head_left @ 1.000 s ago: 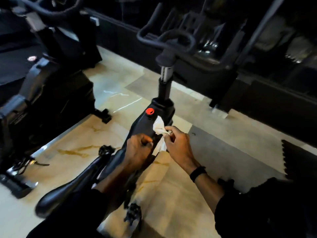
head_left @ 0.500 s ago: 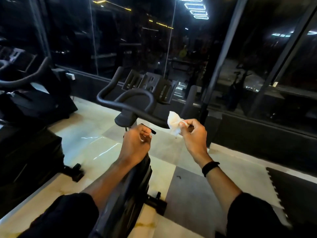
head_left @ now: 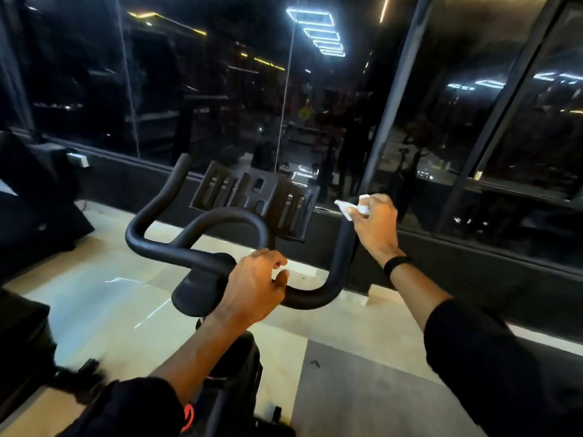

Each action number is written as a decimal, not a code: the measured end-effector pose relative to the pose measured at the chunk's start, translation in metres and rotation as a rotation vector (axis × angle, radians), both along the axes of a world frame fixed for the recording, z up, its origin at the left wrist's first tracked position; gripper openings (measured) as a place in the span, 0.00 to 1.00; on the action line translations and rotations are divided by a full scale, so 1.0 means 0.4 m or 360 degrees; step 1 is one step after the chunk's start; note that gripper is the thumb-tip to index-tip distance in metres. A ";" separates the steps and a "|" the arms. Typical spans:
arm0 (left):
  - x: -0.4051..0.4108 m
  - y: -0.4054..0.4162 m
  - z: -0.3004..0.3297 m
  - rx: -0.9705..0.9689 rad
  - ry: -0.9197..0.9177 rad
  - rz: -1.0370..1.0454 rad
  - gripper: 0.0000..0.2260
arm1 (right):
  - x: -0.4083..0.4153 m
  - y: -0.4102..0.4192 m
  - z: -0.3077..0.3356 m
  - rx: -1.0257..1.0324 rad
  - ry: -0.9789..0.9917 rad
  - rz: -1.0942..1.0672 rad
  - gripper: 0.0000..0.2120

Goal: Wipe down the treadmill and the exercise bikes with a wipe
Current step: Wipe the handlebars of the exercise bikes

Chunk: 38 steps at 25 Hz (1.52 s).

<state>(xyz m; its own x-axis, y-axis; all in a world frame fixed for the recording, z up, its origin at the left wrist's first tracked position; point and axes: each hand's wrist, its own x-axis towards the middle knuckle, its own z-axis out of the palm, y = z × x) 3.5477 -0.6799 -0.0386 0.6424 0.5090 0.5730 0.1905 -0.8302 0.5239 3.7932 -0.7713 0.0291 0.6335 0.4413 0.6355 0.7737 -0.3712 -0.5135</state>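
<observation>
- Since the lens sits on the head, nearest come two dark sleeves: left sleeve (head_left: 126,405), right sleeve (head_left: 479,357).
- Bike frame (head_left: 233,389): black, under the left forearm. Judged heavy and rigid; it should stay put under wiping pressure.
- Left hand (head_left: 252,288): fingers curled round the handlebar (head_left: 195,257) close to the centre clamp, thumb under the tube. Appears to be steadying the bar.
- Handlebar: black looped tube with upturned horns. Judged stiff, with a smooth, slightly grippy coating. A wipe is best wrapped round the tube and slid along it.
- Wristband (head_left: 396,266): black, on the right wrist.
- Right hand (head_left: 375,225): raised at the top of the right horn (head_left: 344,247), fingers pinching the wipe (head_left: 350,208). Whether the wipe touches the horn tip cannot be told.
- Wipe: white, crumpled, sticking out left of the fingers. Judged light, soft and limp, perhaps damp; it will bunch or tear if dragged by one corner, so hold it flat under several fingers.
- Tablet holder (head_left: 252,200): slotted black tray beyond the bar; the slots may snag the wipe.
- Floor (head_left: 94,294): pale tiles.
- Glass wall (head_left: 220,89): dark, reflecting ceiling lights.
</observation>
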 end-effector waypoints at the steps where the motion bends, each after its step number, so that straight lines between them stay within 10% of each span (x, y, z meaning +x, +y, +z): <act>1: 0.001 0.006 -0.014 0.0125 0.0055 -0.0020 0.05 | 0.022 0.015 -0.004 -0.0106 -0.0059 0.0019 0.10; 8: 0.027 0.006 -0.037 0.0636 0.0242 -0.0023 0.06 | 0.012 0.027 -0.074 -0.0576 -0.0533 0.0030 0.10; 18: 0.040 -0.043 -0.015 0.0625 0.0376 0.0135 0.04 | -0.292 -0.098 -0.137 -0.1013 -0.0364 0.0216 0.12; 25: 0.041 -0.059 -0.019 0.0493 0.0404 0.0210 0.06 | -0.224 -0.112 -0.096 -0.0084 0.0638 0.0636 0.14; 31: 0.030 -0.075 -0.019 0.0414 0.0403 0.0190 0.03 | 0.082 -0.005 -0.019 0.0148 -0.0021 0.0121 0.21; 38: 0.029 -0.052 -0.039 0.0426 0.0380 0.0164 0.04 | -0.054 -0.081 -0.176 -0.0016 0.0125 0.0230 0.16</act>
